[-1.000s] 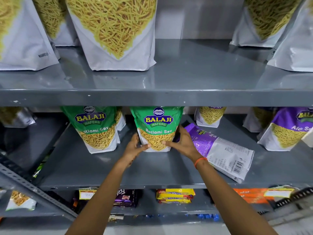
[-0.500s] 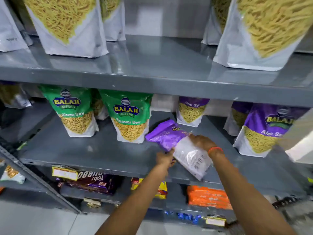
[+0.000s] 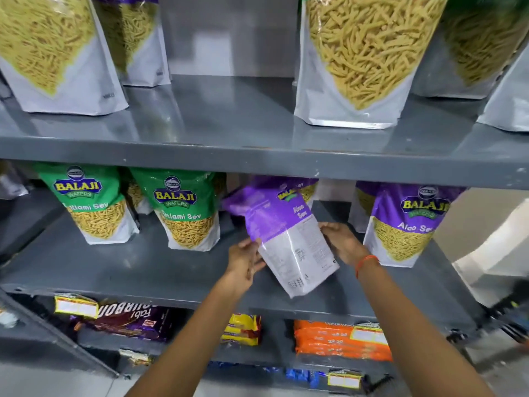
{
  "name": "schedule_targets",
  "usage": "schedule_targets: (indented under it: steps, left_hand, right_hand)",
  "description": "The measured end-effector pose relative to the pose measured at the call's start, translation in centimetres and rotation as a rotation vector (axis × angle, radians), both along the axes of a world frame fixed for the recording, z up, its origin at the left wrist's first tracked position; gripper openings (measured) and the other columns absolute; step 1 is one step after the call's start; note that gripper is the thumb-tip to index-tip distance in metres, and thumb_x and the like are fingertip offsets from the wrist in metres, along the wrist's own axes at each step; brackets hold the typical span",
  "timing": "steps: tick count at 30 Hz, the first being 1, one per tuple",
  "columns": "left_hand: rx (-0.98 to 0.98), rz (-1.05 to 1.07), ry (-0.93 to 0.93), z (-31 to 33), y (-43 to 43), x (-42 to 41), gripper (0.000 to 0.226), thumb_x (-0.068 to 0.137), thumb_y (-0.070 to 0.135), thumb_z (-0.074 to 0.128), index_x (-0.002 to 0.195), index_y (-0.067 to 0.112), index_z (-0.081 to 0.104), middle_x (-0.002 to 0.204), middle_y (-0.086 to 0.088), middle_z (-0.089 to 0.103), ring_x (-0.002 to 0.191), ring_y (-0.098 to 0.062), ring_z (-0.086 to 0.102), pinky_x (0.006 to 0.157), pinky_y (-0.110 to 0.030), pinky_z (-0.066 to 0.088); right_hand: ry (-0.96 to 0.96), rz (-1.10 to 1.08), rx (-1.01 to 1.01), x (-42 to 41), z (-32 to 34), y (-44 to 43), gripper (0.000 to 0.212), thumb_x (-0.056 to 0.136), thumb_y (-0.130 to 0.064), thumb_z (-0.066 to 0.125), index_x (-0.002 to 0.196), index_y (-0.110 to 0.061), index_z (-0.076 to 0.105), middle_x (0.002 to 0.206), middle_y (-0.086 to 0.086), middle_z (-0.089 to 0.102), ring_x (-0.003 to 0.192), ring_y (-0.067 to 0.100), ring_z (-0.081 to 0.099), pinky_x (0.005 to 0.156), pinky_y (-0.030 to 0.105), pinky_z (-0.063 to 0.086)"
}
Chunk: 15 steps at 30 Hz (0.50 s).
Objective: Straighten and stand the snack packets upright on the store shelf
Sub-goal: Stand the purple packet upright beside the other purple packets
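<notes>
A purple and white Aloo Sev packet is lifted off the middle shelf, tilted with its back label facing me. My left hand grips its lower left edge and my right hand holds its right side. Two green Ratlami Sev packets stand upright to the left. Another purple Aloo Sev packet stands upright on the right. A further purple packet stands behind the held one, mostly hidden.
Large white packets of yellow sev stand on the upper shelf. The bottom shelf holds a dark biscuit pack, yellow packs and orange packs. A grey metal upright slants at the lower left.
Both hands left the green packet, moved right and took hold of the fallen purple packet. It has been raised from lying flat to a tilted, nearly upright pose.
</notes>
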<state>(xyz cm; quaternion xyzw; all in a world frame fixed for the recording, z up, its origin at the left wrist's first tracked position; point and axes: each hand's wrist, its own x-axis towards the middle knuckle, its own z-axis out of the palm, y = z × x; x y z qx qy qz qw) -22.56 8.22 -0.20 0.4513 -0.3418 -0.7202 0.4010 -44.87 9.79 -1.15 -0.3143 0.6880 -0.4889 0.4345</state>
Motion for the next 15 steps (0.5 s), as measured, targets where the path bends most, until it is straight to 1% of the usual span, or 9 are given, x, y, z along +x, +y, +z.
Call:
schedule_targets:
  steps: [2,3,5,6,8,10,12,13,15]
  left_hand:
    - [-0.122,0.010,0.015,1.2,-1.4,-1.0,0.019,0.093,0.009,0.047,0.108,0.007,0.058,0.062,0.010,0.073,0.077,-0.018,0.061,0.087,-0.041,0.049]
    - [-0.183,0.007,0.009,1.5,-2.4,-1.5,0.020,0.093,0.010,0.047,0.107,0.007,0.060,0.061,0.012,0.073,0.077,-0.016,0.061,0.082,-0.037,0.052]
    - [-0.294,0.005,-0.010,1.4,-4.3,-2.4,0.015,0.091,0.018,0.052,0.096,0.014,0.066,0.071,0.006,0.070,0.077,-0.015,0.057,0.072,-0.028,0.051]
    - [-0.320,-0.002,-0.028,0.4,-5.7,-2.7,0.015,0.086,0.027,0.057,0.088,0.018,0.068,0.074,0.000,0.063,0.077,-0.012,0.050,0.069,-0.026,0.044]
    - [-0.304,-0.026,-0.079,-0.9,-7.1,-3.1,0.020,0.073,0.041,0.064,0.083,0.025,0.072,0.076,0.001,0.057,0.078,-0.006,0.038,0.068,-0.022,0.031]
    - [-0.319,0.037,-0.126,-1.4,-6.5,-3.7,0.020,0.080,0.025,0.062,0.097,0.020,0.071,0.085,-0.003,0.067,0.083,-0.008,0.044,0.068,-0.021,0.037]
    - [-0.380,0.201,-0.234,-1.9,-4.9,-4.5,0.032,0.083,-0.001,0.058,0.115,-0.002,0.058,0.106,-0.013,0.062,0.094,-0.019,0.055,0.069,-0.013,0.047]
    - [-0.425,0.253,-0.306,-2.3,-3.9,-5.0,0.035,0.080,-0.006,0.059,0.115,-0.005,0.054,0.108,-0.021,0.059,0.093,-0.025,0.057,0.070,-0.006,0.047]
    - [-0.504,0.205,-0.406,-3.1,-1.6,-5.9,0.039,0.075,-0.001,0.068,0.111,0.001,0.054,0.103,-0.021,0.053,0.087,-0.026,0.056,0.073,-0.009,0.050]
  right_hand:
    - [0.008,-0.075,-0.120,-0.6,0.6,-0.4,0.030,0.090,0.000,0.047,0.069,-0.015,0.062,0.057,-0.013,0.068,0.064,0.007,0.055,0.066,0.021,0.042]
    - [0.015,-0.111,-0.161,-0.9,0.7,-0.6,0.033,0.090,0.001,0.047,0.066,-0.018,0.060,0.050,-0.017,0.065,0.061,0.005,0.052,0.067,0.020,0.041]
    - [0.025,-0.155,-0.231,-0.9,0.2,-0.9,0.034,0.090,0.000,0.047,0.066,-0.022,0.057,0.052,-0.017,0.066,0.060,0.000,0.052,0.069,0.017,0.044]
    - [0.033,-0.161,-0.256,-0.8,-0.4,-1.0,0.035,0.090,0.001,0.046,0.066,-0.022,0.056,0.057,-0.014,0.065,0.061,-0.002,0.053,0.071,0.017,0.045]
    - [0.052,-0.162,-0.238,-0.5,-2.0,-1.1,0.037,0.091,0.001,0.044,0.065,-0.022,0.054,0.066,-0.004,0.060,0.062,0.004,0.051,0.072,0.026,0.045]
    - [0.041,-0.169,-0.201,-0.4,-3.0,-0.9,0.042,0.089,0.009,0.039,0.061,-0.020,0.053,0.059,-0.002,0.058,0.053,0.006,0.050,0.061,0.025,0.043]
    - [0.036,-0.144,-0.188,-0.7,-3.5,-0.8,0.045,0.081,0.017,0.035,0.059,-0.015,0.057,0.044,-0.007,0.061,0.043,-0.001,0.050,0.053,0.021,0.044]
    - [0.040,-0.141,-0.178,-0.9,-3.5,-0.9,0.046,0.078,0.017,0.034,0.059,-0.015,0.061,0.043,-0.010,0.064,0.044,-0.004,0.051,0.057,0.021,0.045]
    - [-0.035,-0.138,-0.223,-1.0,-2.8,-1.1,0.047,0.078,0.016,0.037,0.063,-0.018,0.066,0.054,-0.015,0.069,0.055,-0.002,0.058,0.068,0.028,0.049]
